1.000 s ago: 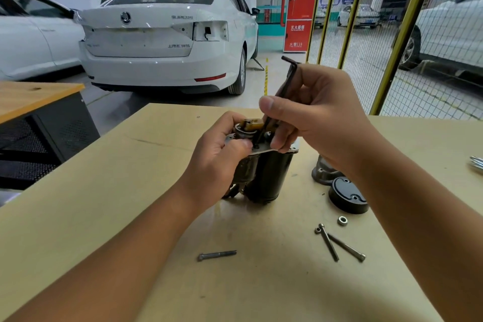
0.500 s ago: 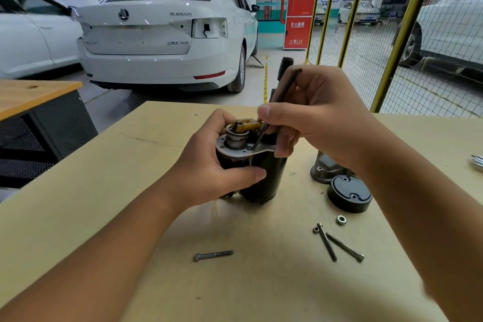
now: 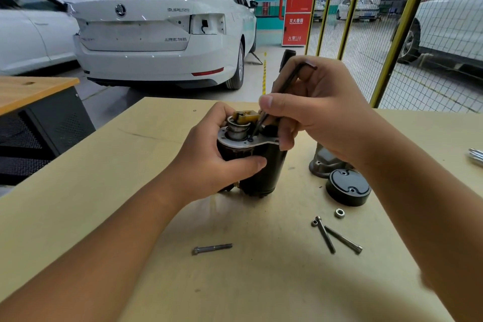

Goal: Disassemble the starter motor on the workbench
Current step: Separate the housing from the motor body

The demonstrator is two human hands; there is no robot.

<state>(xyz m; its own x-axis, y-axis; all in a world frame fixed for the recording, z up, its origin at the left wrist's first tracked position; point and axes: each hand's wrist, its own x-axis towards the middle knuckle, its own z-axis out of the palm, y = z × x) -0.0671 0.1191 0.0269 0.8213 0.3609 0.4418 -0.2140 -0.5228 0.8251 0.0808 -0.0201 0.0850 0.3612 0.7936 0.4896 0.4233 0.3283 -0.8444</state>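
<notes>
The starter motor point(image 3: 264, 170), a black cylinder with a silver top plate and a yellow part, stands upright on the workbench point(image 3: 130, 191). My left hand point(image 3: 209, 162) grips its body from the left, thumb across the front. My right hand point(image 3: 318, 112) pinches a black hex key point(image 3: 285, 91) between thumb and fingers. The key slants down to the left, and its tip sits in a screw on the top plate.
To the right of the motor lie a grey housing point(image 3: 324, 165) and a black round cap point(image 3: 349, 187). A nut point(image 3: 339, 213), two long bolts point(image 3: 337, 236) and one more bolt point(image 3: 212, 248) lie on the near bench. Metal tools point(image 3: 476, 155) show at the right edge.
My left hand slid from the motor's top down around its body. The hex key's upper end swung rightward while its tip stayed at the top plate.
</notes>
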